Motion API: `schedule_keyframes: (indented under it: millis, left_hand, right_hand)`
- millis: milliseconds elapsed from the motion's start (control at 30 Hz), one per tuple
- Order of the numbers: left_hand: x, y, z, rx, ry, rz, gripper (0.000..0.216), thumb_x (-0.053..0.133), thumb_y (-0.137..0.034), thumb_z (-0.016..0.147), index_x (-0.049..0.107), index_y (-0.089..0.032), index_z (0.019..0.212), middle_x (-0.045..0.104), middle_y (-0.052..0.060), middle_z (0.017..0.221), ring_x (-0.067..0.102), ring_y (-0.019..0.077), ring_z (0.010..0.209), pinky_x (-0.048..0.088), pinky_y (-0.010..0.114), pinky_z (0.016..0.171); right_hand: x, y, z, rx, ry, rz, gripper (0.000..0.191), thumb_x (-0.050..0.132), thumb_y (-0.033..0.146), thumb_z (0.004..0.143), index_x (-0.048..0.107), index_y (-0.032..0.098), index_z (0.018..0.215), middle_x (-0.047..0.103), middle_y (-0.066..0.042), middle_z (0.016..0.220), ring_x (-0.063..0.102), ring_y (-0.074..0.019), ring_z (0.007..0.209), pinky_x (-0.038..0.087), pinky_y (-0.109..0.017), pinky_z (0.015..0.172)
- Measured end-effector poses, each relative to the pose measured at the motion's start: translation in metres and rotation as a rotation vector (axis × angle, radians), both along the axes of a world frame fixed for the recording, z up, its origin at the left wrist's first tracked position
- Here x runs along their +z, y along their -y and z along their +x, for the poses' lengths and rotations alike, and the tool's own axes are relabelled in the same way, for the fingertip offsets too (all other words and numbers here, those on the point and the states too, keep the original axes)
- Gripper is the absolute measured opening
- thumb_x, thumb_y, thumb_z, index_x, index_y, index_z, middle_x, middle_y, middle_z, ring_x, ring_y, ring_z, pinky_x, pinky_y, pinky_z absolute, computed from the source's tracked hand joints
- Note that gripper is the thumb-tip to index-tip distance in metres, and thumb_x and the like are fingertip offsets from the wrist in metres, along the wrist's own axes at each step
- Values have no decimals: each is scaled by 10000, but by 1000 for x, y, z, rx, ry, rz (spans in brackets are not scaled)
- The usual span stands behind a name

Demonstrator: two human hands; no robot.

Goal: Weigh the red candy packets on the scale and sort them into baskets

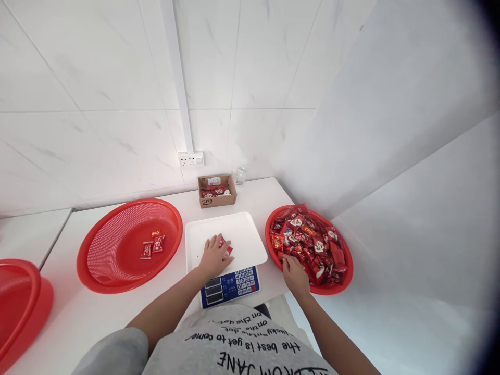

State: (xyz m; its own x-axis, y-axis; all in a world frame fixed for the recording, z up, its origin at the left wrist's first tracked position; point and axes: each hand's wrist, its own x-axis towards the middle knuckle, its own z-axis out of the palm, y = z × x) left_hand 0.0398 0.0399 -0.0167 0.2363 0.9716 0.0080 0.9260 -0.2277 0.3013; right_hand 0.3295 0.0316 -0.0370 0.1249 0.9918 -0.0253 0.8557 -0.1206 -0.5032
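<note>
My left hand (214,255) lies on the white tray (246,229) of a weighing scale (230,285), fingers spread over a red candy packet (226,246) that peeks out at the fingertips. My right hand (294,272) reaches into the near left rim of a red basket (347,271) heaped with several red candy packets (310,242); its fingers are curled down among them, and what they hold is hidden.
A large red mesh basket (117,260) on the left holds three packets (153,244). A small cardboard box (217,190) with packets and a clear glass (240,176) stand by the back wall. Another red basket (19,307) is at the far left. A white wall closes the right side.
</note>
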Motion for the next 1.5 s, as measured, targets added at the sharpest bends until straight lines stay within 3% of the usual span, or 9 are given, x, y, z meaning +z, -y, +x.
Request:
schedule_keyframes:
  millis: [133, 233, 500, 733, 900, 1000, 1200, 1300, 1500]
  left_hand:
    - [-3, -5, 3, -85, -19, 92, 346, 449, -336, 848, 524, -242, 1172, 457, 113, 1294, 423, 278, 1151, 332, 448, 941]
    - [-4, -10, -3, -48, 100, 93, 263, 437, -232, 846, 568, -219, 1074, 551, 87, 1113, 500, 225, 987, 404, 386, 858]
    - [1, -16, -24, 35, 328, 77, 185, 385, -174, 839, 569, -180, 814, 547, 66, 885, 523, 183, 854, 442, 317, 801]
    - [12, -6, -28, 98, 143, -3, 296, 493, -330, 796, 552, -181, 1045, 538, 99, 1092, 501, 257, 972, 411, 395, 849]
    - [13, 2, -28, 136, 164, -126, 411, 488, -119, 725, 519, -167, 1132, 489, 108, 1209, 513, 230, 1033, 410, 345, 886]
    - [18, 2, -35, 155, 244, -77, 385, 480, -108, 707, 540, -160, 1084, 521, 92, 1159, 525, 206, 1030, 415, 310, 901]
    - [53, -6, -91, 435, 232, 125, 363, 460, -209, 759, 520, -138, 1110, 496, 127, 1166, 476, 259, 1097, 391, 380, 945]
    - [67, 0, -124, 604, 127, 52, 412, 448, -294, 796, 477, -158, 1184, 441, 148, 1242, 452, 308, 1123, 430, 430, 882]
    - [56, 16, -134, 656, 16, -32, 530, 443, -401, 818, 403, -128, 1271, 293, 198, 1375, 270, 367, 1272, 334, 506, 968]
  right_hand:
    - [3, 0, -1, -22, 5, -54, 395, 277, 323, 859, 573, 207, 1094, 559, -54, 1159, 534, -190, 1005, 431, -303, 781]
    - [4, 0, -2, -25, 12, -69, 395, 274, 316, 860, 571, 206, 1097, 552, -50, 1170, 528, -193, 1019, 424, -295, 783]
    - [6, -1, -3, -21, 8, -64, 396, 271, 311, 866, 563, 199, 1110, 558, -62, 1145, 541, -189, 992, 419, -304, 807]
    - [7, -1, -3, -32, 0, -66, 372, 283, 286, 864, 562, 221, 1102, 570, -48, 1131, 538, -180, 998, 414, -293, 813]
    - [6, -1, -3, -29, -9, -72, 368, 285, 292, 865, 566, 231, 1094, 588, -49, 1096, 542, -182, 991, 412, -301, 816]
    - [4, 0, -2, -33, -17, -78, 369, 288, 295, 862, 570, 228, 1090, 594, -53, 1090, 545, -190, 993, 414, -311, 821]
    - [-7, -16, 7, -59, -143, -52, 345, 375, 306, 819, 578, 188, 1072, 599, -82, 1099, 551, -193, 1004, 407, -304, 867]
    - [-12, -40, 10, -145, -224, -58, 343, 439, 299, 779, 575, 148, 1056, 622, -106, 1045, 581, -197, 936, 434, -297, 811]
    - [-11, -68, 3, -109, -218, -73, 162, 515, 298, 715, 609, 166, 719, 639, -64, 728, 581, -210, 725, 434, -311, 697]
